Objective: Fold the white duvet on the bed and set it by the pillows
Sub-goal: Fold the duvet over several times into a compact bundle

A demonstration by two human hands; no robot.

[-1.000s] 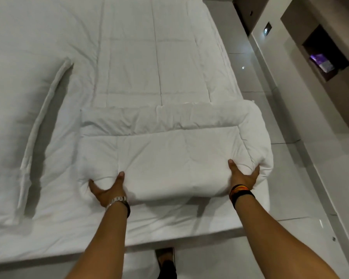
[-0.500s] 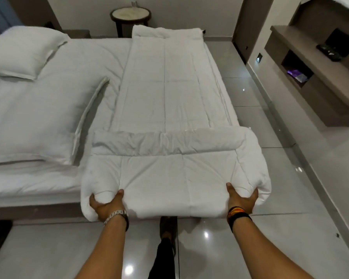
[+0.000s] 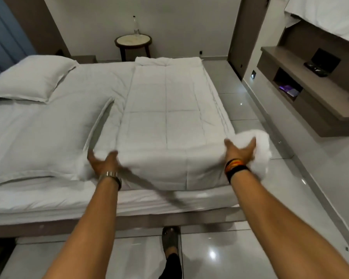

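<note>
The white duvet [image 3: 169, 117] lies as a long quilted strip along the right side of the bed [image 3: 48, 204], its near end doubled over into a thick fold. My left hand [image 3: 104, 162], blurred by motion, grips the fold's left corner, thumb on top. My right hand [image 3: 240, 152] holds the bunched right corner, which hangs past the mattress edge. Two white pillows lie left of the strip: a large one [image 3: 38, 137] nearby, touching the duvet's edge, and a smaller one [image 3: 28, 77] at the far left by the headboard.
A round side table [image 3: 133, 40] with a bottle [image 3: 136, 25] stands beyond the bed's far end. A wall shelf unit [image 3: 310, 101] runs along the right, across a strip of glossy tiled floor [image 3: 250, 109]. My foot [image 3: 169, 238] is at the bed frame.
Both hands have carried the folded end forward, from hanging over the bed's near edge to resting on the strip. The view has tilted up, showing the far wall.
</note>
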